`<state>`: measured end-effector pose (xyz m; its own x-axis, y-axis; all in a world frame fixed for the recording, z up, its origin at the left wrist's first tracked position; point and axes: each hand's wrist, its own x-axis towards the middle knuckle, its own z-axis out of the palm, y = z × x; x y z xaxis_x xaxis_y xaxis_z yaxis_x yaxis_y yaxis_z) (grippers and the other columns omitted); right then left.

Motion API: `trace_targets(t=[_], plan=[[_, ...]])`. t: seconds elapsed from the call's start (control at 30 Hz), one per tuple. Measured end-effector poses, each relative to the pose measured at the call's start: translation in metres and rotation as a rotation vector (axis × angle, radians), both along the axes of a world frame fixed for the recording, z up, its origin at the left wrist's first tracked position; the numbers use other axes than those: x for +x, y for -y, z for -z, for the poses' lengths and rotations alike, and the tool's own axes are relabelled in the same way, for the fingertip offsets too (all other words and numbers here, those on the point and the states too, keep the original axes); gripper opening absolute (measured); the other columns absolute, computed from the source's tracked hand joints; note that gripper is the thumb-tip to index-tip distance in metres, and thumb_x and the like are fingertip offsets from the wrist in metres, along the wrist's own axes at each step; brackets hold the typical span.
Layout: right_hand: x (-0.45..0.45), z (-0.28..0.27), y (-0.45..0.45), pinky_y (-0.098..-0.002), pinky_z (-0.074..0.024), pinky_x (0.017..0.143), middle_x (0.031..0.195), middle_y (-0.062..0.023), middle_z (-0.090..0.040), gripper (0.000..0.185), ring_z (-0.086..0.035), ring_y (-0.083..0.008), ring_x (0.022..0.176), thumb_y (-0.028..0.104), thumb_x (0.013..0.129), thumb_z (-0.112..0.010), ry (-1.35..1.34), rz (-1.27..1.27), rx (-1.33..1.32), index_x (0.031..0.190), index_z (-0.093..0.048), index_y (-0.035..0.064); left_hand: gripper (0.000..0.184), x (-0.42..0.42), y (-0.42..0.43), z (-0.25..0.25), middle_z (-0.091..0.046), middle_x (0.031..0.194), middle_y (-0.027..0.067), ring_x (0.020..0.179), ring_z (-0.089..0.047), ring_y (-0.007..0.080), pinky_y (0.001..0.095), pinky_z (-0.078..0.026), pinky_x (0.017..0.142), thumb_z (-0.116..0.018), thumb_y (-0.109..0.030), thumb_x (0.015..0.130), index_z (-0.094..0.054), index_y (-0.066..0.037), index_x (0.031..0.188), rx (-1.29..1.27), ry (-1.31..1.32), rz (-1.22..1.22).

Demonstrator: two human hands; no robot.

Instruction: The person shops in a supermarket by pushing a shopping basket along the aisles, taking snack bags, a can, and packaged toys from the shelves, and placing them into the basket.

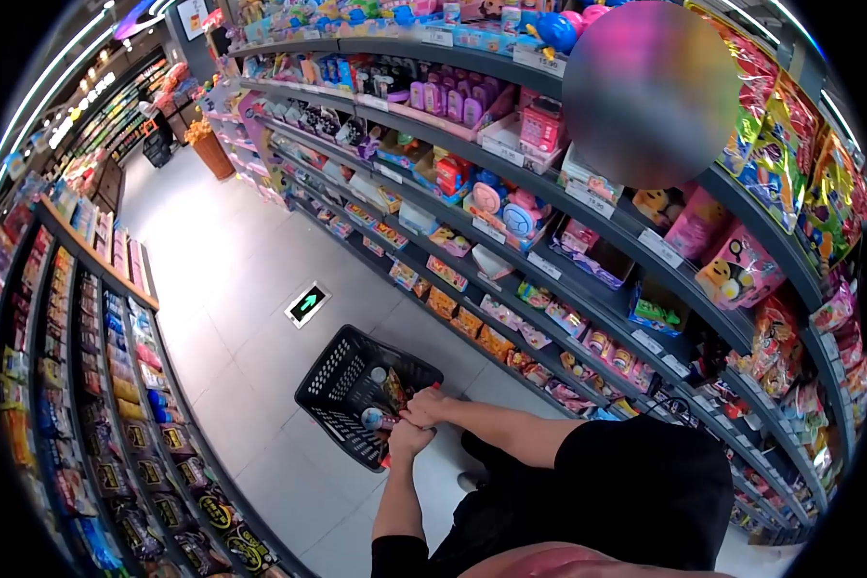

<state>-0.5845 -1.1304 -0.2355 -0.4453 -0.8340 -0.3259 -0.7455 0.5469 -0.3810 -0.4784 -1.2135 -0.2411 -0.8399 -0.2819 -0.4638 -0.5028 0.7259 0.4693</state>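
I observe the black basket (pixel 324 387) just short of the floor arrow sign (pixel 307 303), goods (pixel 371 418) inside; left hand (pixel 410 438) and right hand (pixel 427 407) meet at the basket's edge away from the sign, fingers closed around its handle, presumably to steady it

Wide black sleeves (pixel 636 482) cover the upper arms, forearms (pixel 515 431) bare.

Black basket (pixel 339 381); grey floor (pixel 249 281)
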Motion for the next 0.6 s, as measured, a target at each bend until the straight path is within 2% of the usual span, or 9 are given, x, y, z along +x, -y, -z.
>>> trace_targets(t=[0.03, 0.07, 0.13, 0.27, 0.3, 0.4, 0.43, 0.53, 0.6], plan=[[-0.004, -0.01, 0.009, -0.0448, -0.0505, 0.093, 0.104, -0.0231, -0.07, 0.062, -0.067, -0.038, 0.102, 0.048, 0.099, -0.035, 0.082, -0.011, 0.116, 0.099, -0.074, -0.0002, 0.046, -0.001, 0.007, 0.001, -0.07, 0.104, 0.0196, 0.098, -0.067, 0.0363, 0.0431, -0.054, 0.086, -0.076, -0.031, 0.068, -0.069, -0.008, 0.107, 0.002, -0.043, 0.024], [-0.007, -0.003, 0.016, -0.0448, -0.0505, 0.093, 0.104, -0.0231, -0.07, 0.062, -0.067, -0.038, 0.102, 0.048, 0.099, -0.035, 0.088, -0.016, 0.121, 0.099, -0.074, -0.0002, 0.046, -0.004, 0.014, 0.001, -0.07, 0.104, 0.0196, 0.098, -0.067, 0.0363, 0.0431, -0.054, 0.086, -0.076, -0.031, 0.068, -0.069, -0.008, 0.107, 0.007, -0.037, 0.019], [-0.017, 0.008, 0.03, -0.0478, -0.0536, 0.082, 0.088, -0.0236, -0.071, 0.064, -0.068, -0.0407, 0.089, 0.048, 0.099, -0.035, 0.044, -0.037, -0.012, 0.086, -0.074, -0.0004, 0.045, -0.01, 0.031, 0.0, -0.071, 0.103, 0.0188, 0.098, -0.067, 0.0366, 0.0434, -0.055, 0.085, -0.076, -0.031, 0.066, -0.068, -0.008, 0.105, 0.018, -0.066, 0.036], [-0.038, 0.01, 0.06, -0.047, -0.0514, 0.088, 0.095, -0.026, -0.07, 0.073, -0.067, -0.0418, 0.096, 0.053, 0.101, -0.026, 0.139, -0.057, 0.025, 0.094, -0.074, -0.001, 0.046, -0.027, 0.063, -0.001, -0.071, 0.102, 0.0184, 0.097, -0.067, 0.0371, 0.0431, -0.055, 0.084, -0.076, -0.03, 0.065, -0.068, -0.008, 0.104, 0.004, -0.063, 0.086], [-0.045, 0.012, 0.068, -0.0473, -0.0479, 0.097, 0.105, -0.0266, -0.069, 0.084, -0.064, -0.0422, 0.106, 0.066, 0.097, -0.025, 0.231, -0.063, 0.041, 0.102, -0.073, -0.0021, 0.044, -0.029, 0.072, 0.001, -0.071, 0.101, 0.0179, 0.096, -0.067, 0.0358, 0.0411, -0.055, 0.084, -0.076, -0.029, 0.066, -0.068, -0.008, 0.104, 0.007, -0.078, 0.104], [-0.061, -0.018, 0.082, -0.0478, -0.0469, 0.098, 0.106, -0.0266, -0.069, 0.093, -0.064, -0.0434, 0.107, 0.075, 0.093, -0.021, 0.288, -0.126, 0.029, 0.102, -0.073, -0.0016, 0.04, -0.032, 0.117, 0.062, -0.07, 0.103, 0.0173, 0.098, -0.066, 0.0339, 0.0399, -0.055, 0.085, -0.074, -0.027, 0.068, -0.069, -0.009, 0.103, -0.026, -0.151, 0.265], [-0.063, -0.007, 0.087, -0.0497, -0.0501, 0.091, 0.094, -0.0254, -0.07, 0.085, -0.067, -0.0431, 0.095, 0.069, 0.097, -0.021, 0.197, -0.157, -0.094, 0.098, -0.075, 0.0031, 0.038, -0.036, 0.121, 0.046, -0.069, 0.106, 0.0166, 0.1, -0.065, 0.0322, 0.0391, -0.054, 0.086, -0.073, -0.025, 0.069, -0.069, -0.009, 0.103, -0.031, -0.127, 0.241], [-0.081, -0.002, 0.107, -0.0495, -0.0509, 0.089, 0.088, -0.0246, -0.07, 0.086, -0.067, -0.0432, 0.091, 0.07, 0.096, -0.021, 0.304, -0.213, -0.085, 0.089, -0.075, 0.0034, 0.035, -0.052, 0.137, 0.021, -0.069, 0.106, 0.0162, 0.1, -0.065, 0.0319, 0.0395, -0.054, 0.086, -0.073, -0.025, 0.069, -0.069, -0.009, 0.1, -0.072, 0.038, 0.157], [-0.092, -0.005, 0.12, -0.0494, -0.0515, 0.088, 0.084, -0.0239, -0.07, 0.083, -0.067, -0.0436, 0.088, 0.067, 0.097, -0.024, 0.34, -0.207, -0.115, 0.081, -0.075, 0.0048, 0.029, -0.061, 0.15, 0.013, -0.071, 0.099, 0.0154, 0.095, -0.067, 0.0326, 0.0414, -0.055, 0.082, -0.07, -0.025, 0.071, -0.069, -0.009, 0.095, -0.133, 0.005, 0.12]])
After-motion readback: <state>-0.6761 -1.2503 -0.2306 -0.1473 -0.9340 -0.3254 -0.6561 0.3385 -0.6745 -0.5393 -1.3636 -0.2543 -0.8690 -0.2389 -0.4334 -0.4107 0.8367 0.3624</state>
